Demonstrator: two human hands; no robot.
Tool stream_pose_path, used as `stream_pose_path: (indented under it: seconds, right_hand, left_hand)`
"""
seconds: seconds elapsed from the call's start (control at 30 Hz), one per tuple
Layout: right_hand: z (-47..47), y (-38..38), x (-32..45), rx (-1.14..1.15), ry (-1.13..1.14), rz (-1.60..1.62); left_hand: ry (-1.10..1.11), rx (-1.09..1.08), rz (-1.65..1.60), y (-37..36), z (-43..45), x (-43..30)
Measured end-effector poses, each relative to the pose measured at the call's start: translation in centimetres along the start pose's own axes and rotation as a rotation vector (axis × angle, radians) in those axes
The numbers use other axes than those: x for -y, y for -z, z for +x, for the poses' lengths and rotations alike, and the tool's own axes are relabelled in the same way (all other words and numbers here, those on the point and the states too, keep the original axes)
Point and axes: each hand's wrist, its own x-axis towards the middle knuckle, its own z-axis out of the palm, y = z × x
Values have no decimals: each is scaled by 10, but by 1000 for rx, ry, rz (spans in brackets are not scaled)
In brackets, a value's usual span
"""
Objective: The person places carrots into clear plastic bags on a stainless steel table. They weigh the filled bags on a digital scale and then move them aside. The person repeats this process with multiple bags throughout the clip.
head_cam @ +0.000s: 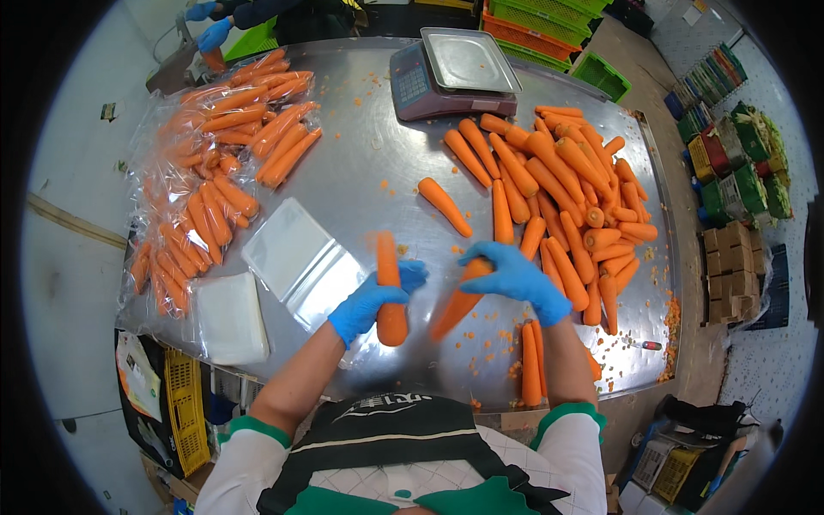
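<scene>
Blue gloves cover both of my hands. My left hand [362,305] grips a carrot [389,267] lengthwise, thick end towards me; a blurred orange edge shows beside its far end. My right hand [518,278] holds another carrot [456,311] by its thick end, with the blurred tip slanting down to the left. Right of that hand lies a large heap of loose carrots [566,167]. A single carrot [445,206] rests apart, beyond my hands. Clear plastic bags [283,241] lie flat left of my left hand, beside a second stack of bags [230,318].
Bagged carrots [219,129] are piled along the left of the metal table [347,148]. A weighing scale [450,77] stands at the far edge. Carrot trimmings and a small knife [647,346] lie at the near right. A co-worker's gloved hand [214,35] is at the far left.
</scene>
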Motion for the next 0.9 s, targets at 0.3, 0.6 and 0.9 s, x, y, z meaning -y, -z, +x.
stream_pose_path:
  seconds: [0.3,0.6,0.9]
  right_hand:
    - [44,-98,-13,-448,72,286]
    - [112,-36,-15,-310,36,481]
    - [352,207,-62,-859,-89,-264]
  left_hand:
    - [25,6,-569,10,15,24]
    - [-495,-332,344,38,102,-23]
    - [-391,-674,1804,144,108,32]
